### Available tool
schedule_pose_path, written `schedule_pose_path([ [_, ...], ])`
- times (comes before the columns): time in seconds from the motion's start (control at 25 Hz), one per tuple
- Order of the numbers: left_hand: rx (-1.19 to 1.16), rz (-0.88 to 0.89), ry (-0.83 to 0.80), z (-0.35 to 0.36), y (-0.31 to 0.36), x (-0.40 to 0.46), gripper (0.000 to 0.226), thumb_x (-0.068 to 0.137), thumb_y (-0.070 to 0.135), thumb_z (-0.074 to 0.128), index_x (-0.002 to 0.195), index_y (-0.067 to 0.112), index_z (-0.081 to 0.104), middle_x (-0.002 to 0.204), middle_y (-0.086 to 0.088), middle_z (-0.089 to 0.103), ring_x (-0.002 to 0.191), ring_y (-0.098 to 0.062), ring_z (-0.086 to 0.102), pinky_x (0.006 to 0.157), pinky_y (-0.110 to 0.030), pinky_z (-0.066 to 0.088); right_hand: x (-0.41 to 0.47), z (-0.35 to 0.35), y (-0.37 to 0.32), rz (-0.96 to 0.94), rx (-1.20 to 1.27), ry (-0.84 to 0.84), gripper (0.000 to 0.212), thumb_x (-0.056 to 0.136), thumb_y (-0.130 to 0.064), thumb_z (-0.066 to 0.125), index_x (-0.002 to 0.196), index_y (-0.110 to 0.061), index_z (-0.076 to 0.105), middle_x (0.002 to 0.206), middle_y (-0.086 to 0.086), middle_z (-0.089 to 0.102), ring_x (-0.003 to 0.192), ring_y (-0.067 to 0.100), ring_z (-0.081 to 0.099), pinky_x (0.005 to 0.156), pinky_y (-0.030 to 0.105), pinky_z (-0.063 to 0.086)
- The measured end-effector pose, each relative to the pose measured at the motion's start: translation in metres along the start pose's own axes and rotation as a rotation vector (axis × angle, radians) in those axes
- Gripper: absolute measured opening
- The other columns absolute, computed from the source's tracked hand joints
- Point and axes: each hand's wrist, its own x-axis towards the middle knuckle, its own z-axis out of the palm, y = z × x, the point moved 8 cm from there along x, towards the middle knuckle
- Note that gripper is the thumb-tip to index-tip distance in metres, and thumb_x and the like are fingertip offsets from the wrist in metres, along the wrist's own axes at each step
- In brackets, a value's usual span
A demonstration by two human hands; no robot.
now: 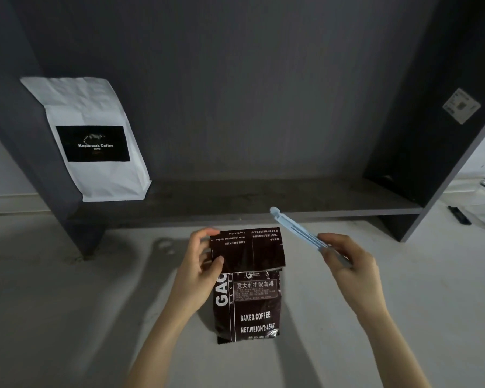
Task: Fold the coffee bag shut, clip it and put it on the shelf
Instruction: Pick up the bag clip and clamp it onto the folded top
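Fold complete: coffee bag [247,301] lies before the shelf [263,208], its flap pinched down by left hand [200,271]. Right hand [347,268], beside the bag, grips clip [297,231], not yet applied; shelving remains.

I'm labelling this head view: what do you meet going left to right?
White coffee bag on the shelf → left hand → dark coffee bag → blue clip → right hand → sticker on the shelf's side panel.
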Motion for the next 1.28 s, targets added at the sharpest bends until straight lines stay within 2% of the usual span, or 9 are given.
schedule_pose_path([
  [0.12,0.086,0.003,-0.033,0.001,-0.002,0.000,0.034,0.083,0.000,0.051,0.093,0.033,0.054,0.110,0.009,0.061,0.107,-0.010,0.056,0.095,-0.027,0.043,-0.004,0.013,-0.023,-0.085,0.054,-0.085,0.029,0.082,-0.004,0.056,0.083,-0.033,0.061,0.075,-0.015,0.067,0.076,-0.003,0.058,0.060,0.004,0.042],
  [0.24,0.056,0.003,-0.025,-0.002,0.002,-0.002,0.030,0.085,0.006,0.051,0.088,0.035,0.058,0.101,0.011,0.065,0.096,-0.002,0.061,0.081,-0.010,0.046,-0.012,0.030,-0.036,-0.154,0.044,-0.175,0.036,0.081,-0.004,0.058,0.079,-0.040,0.059,0.084,-0.036,0.064,0.083,-0.007,0.058,0.068,0.001,0.040],
  [0.36,0.060,-0.025,0.000,-0.004,0.002,-0.005,0.015,0.088,0.026,0.047,0.089,0.033,0.061,0.096,0.011,0.067,0.090,0.005,0.060,0.075,-0.004,0.043,-0.020,0.042,-0.044,-0.258,-0.028,-0.225,0.042,0.078,-0.002,0.062,0.082,-0.044,0.057,0.098,-0.036,0.058,0.092,-0.008,0.055,0.077,-0.001,0.036],
  [0.56,0.098,-0.034,0.039,-0.005,-0.002,-0.002,0.071,0.075,0.068,0.035,0.084,0.002,0.059,0.073,-0.013,0.060,0.075,-0.020,0.057,0.072,-0.031,0.040,-0.026,0.050,-0.049,-0.402,-0.109,-0.219,0.034,0.073,-0.002,0.061,0.088,-0.033,0.066,0.089,-0.037,0.058,0.099,-0.007,0.047,0.081,0.000,0.036],
  [0.72,0.010,-0.083,0.094,-0.005,0.000,-0.006,0.032,0.087,0.036,0.045,0.081,0.011,0.065,0.069,0.011,0.069,0.071,0.002,0.062,0.063,-0.008,0.042,-0.026,0.052,-0.046,-0.423,-0.158,-0.198,0.040,0.073,0.001,0.065,0.100,-0.027,0.062,0.094,-0.025,0.051,0.097,-0.009,0.043,0.082,-0.001,0.033],
  [0.84,-0.021,-0.119,0.092,-0.006,-0.002,-0.009,0.026,0.089,0.028,0.045,0.077,0.021,0.066,0.063,0.020,0.071,0.070,0.010,0.062,0.060,0.000,0.042,-0.026,0.052,-0.045,-0.424,-0.160,-0.213,0.029,0.074,-0.017,0.064,0.102,-0.025,0.062,0.093,-0.021,0.049,0.093,-0.008,0.045,0.076,-0.002,0.034],
  [1.0,-0.099,-0.188,0.103,-0.005,-0.009,-0.010,0.028,0.088,0.029,0.047,0.072,0.035,0.069,0.070,0.024,0.073,0.080,0.005,0.064,0.075,-0.009,0.047,-0.026,0.053,-0.042,-0.391,-0.150,-0.228,0.039,0.076,-0.043,0.046,0.104,-0.022,0.063,0.088,-0.016,0.051,0.089,-0.006,0.045,0.071,0.000,0.035],
  [1.12,-0.211,-0.272,0.120,-0.004,-0.020,-0.012,0.022,0.084,0.032,0.052,0.077,0.035,0.072,0.083,0.016,0.075,0.092,-0.002,0.065,0.092,-0.025,0.044,-0.027,0.056,-0.039,-0.364,-0.114,-0.212,0.036,0.077,-0.043,0.043,0.098,-0.024,0.064,0.086,-0.019,0.051,0.088,-0.002,0.045,0.071,0.002,0.036],
  [1.28,-0.245,-0.311,0.125,-0.004,-0.023,-0.014,0.019,0.082,0.034,0.053,0.083,0.033,0.072,0.093,0.010,0.075,0.098,-0.005,0.064,0.101,-0.033,0.040,-0.030,0.058,-0.034,-0.340,-0.067,-0.184,0.027,0.079,-0.040,0.042,0.096,-0.030,0.060,0.091,-0.025,0.051,0.091,0.002,0.047,0.072,0.005,0.038],
])
